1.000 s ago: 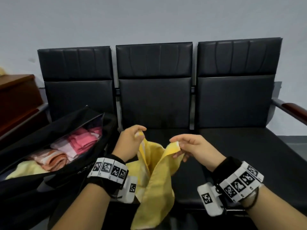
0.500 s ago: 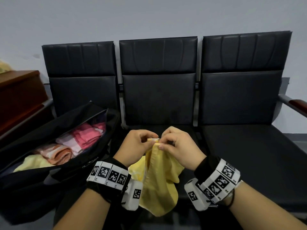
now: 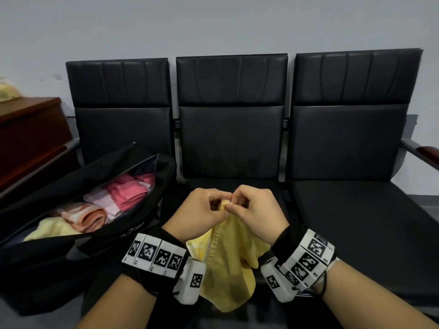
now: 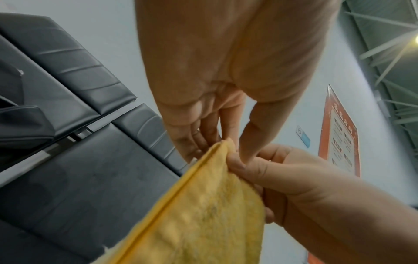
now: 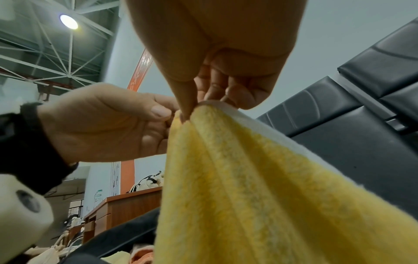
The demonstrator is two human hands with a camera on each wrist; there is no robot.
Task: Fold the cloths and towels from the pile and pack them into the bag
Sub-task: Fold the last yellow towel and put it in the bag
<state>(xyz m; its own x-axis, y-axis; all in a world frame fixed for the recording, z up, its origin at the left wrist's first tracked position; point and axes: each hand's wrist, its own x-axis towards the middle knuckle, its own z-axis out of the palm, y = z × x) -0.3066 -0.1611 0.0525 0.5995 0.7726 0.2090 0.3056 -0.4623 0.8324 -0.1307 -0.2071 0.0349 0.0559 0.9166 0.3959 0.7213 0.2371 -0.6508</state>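
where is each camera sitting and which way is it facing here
Head: worn on the head, looking forward and down at the chairs, bag, left hand and right hand pinching the yellow towel.
Left wrist: looks up along the left hand's fingers toward a wall poster.
Right wrist: looks up along the right hand toward a ceiling light.
All three share the towel and both hands.

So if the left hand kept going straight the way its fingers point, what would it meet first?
The right hand: the left hand points at it, both pinching the same top corner of the yellow towel, fingertips seemingly already touching.
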